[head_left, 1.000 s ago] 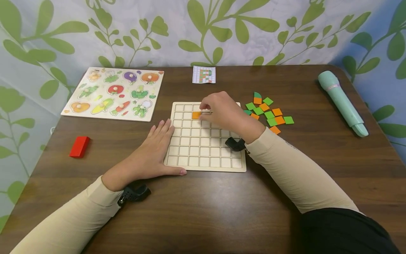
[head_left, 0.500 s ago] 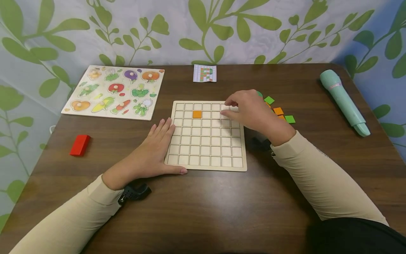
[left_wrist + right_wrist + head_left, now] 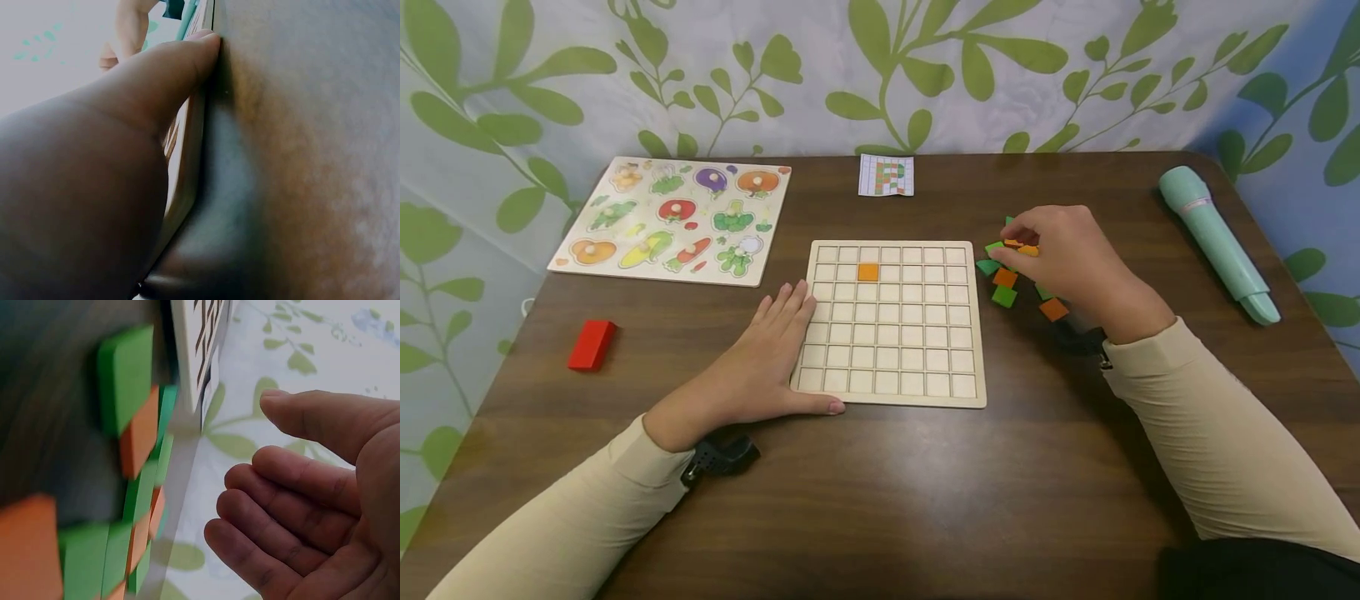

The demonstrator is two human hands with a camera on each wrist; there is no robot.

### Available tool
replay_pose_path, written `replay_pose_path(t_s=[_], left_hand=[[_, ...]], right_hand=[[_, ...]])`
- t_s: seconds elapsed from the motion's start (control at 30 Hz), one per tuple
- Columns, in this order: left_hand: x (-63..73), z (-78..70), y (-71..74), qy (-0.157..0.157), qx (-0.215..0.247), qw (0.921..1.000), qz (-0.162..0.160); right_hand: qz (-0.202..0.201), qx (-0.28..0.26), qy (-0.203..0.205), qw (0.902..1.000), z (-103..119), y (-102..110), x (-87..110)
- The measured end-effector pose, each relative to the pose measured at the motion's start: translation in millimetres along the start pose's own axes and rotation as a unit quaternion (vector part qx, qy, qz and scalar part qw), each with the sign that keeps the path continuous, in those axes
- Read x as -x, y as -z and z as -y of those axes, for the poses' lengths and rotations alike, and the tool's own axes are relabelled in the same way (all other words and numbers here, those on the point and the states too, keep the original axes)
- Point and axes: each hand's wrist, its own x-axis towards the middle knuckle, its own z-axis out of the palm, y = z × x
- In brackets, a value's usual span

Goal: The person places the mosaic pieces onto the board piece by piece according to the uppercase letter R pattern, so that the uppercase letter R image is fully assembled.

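A pale wooden grid board (image 3: pixel 889 336) lies in the middle of the table, with one orange square tile (image 3: pixel 868 272) set in a cell of its second row. My left hand (image 3: pixel 747 372) rests with straight fingers along the board's left side, thumb at the front edge. To the right of the board, my right hand (image 3: pixel 1071 260) is above a scatter of green and orange tiles and hides part of it. In the right wrist view, thumb and fingers (image 3: pixel 290 478) are apart with nothing between them; green tiles (image 3: pixel 128 381) lie beside them on the table.
At the back left lies a vegetable peg puzzle (image 3: pixel 677 218), with a red block (image 3: pixel 592 345) in front of it. A small printed pattern card (image 3: pixel 886 175) sits at the back. A mint-green microphone (image 3: pixel 1219 243) lies at the far right.
My right hand has left the orange tile in the board and moved right, over the loose tiles. The left hand has stayed at the board's left side.
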Motion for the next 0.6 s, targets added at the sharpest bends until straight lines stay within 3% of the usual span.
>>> replay_pose_path(t_s=[0.37,0.6], left_hand=[[0.6,-0.9,-0.2,0.003,0.001,1.0000,-0.005],[3.4,-3.3,-1.3,0.006,0.001,1.0000,-0.002]], right_hand=[[0.023,0.025,-0.031,0.9989,-21.8,21.9,9.3],[0.067,0.035,-0.050,0.9959,-33.1,29.6,13.5]])
